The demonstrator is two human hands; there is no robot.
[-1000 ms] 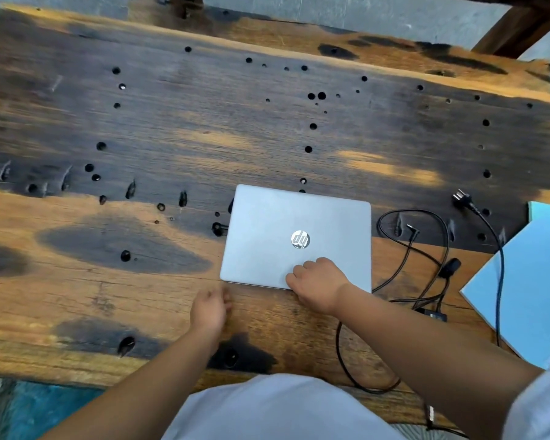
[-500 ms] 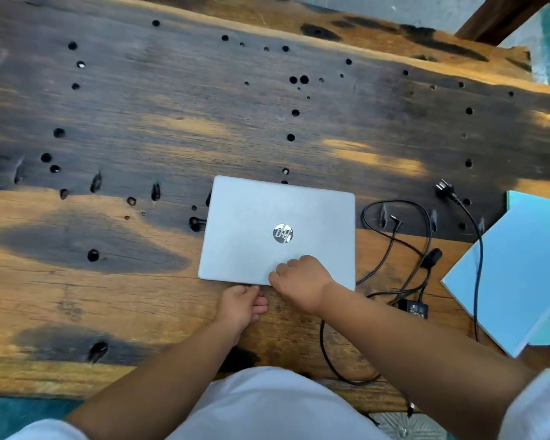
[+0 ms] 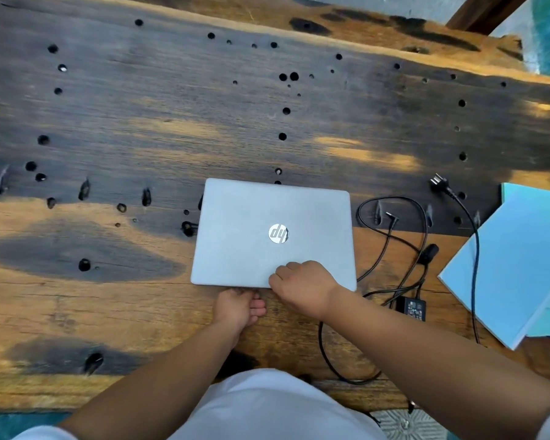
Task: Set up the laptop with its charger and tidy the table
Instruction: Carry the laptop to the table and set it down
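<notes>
- We have the closed laptop (image 3: 273,233) under both hands: our right hand (image 3: 302,285) rests curled on its lid by the near edge, and our left hand (image 3: 237,308) sits at that edge, just left of the right.
- If we lift the lid unevenly, we judge the laptop could slide toward the charger (image 3: 411,308) cable lying just right of our right hand.
- Our left fingertips are hidden beneath the edge, so we cannot tell their grip.

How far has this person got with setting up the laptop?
Barely begun. The laptop lies closed; both hands, the left hand and right hand, are at its near edge, seemingly about to lift the lid. The charger lies loose and unplugged, and the blue folders await tidying.
</notes>
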